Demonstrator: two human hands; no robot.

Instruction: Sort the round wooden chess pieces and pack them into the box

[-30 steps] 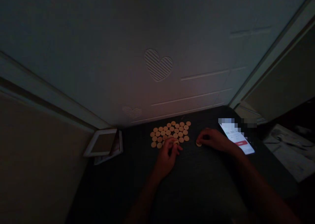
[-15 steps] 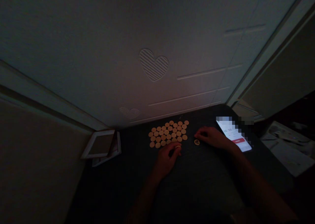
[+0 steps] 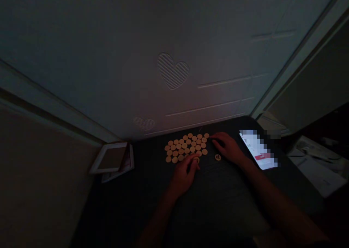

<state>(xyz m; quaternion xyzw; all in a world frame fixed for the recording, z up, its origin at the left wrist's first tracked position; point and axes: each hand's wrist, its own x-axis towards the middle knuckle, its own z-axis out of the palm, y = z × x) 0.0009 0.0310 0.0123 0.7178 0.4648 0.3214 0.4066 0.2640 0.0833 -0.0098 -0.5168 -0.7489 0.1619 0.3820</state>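
Several round wooden discs lie in close rows on the dark table. My left hand is at the front edge of the rows, its thumb and fingers pinched on one wooden disc. My right hand reaches to the back right corner of the rows, with its fingertips beside the corner disc; its thumb and index finger are apart. A single disc with a dark mark lies face up below my right hand, away from the rows.
A lit phone lies on the right of the table. Two frames overlap at the left edge. Behind the table stands a pale panel with an embossed heart. Papers are off to the right.
My right hand has moved up and left, from beside the marked disc to the corner of the rows. The disc in my left hand has tilted, and its face shows more.
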